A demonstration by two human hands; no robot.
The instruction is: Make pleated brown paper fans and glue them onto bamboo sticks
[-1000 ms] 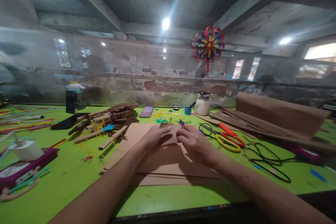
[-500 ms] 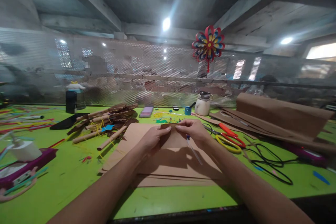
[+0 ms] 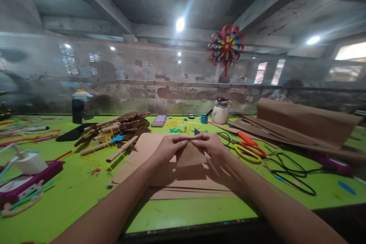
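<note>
A small piece of brown kraft paper [image 3: 190, 155] is pinched along its top edge between my two hands. My left hand [image 3: 166, 149] grips it from the left, thumb against the near side. My right hand [image 3: 214, 147] has the same pinch on the right, close beside the left thumb. A thin pale pen-like stick [image 3: 212, 164] is also tucked in my right hand, its lower end sticking out below the palm. Beneath both hands lie larger brown paper sheets [image 3: 143, 143], stacked flat on the green table [image 3: 171, 217].
To the right lie scissors with red and yellow handles [image 3: 248, 154] and a black cable [image 3: 297, 183]. Brown paper [image 3: 305, 122] is heaped behind them. Paper rolls [image 3: 122, 148] lie at left. A white jar [image 3: 220, 111] and a small blue pot [image 3: 204, 119] stand behind.
The small paper piece has tilted, so more of its face hangs down toward me. My hands have come slightly closer together on its top edge.
</note>
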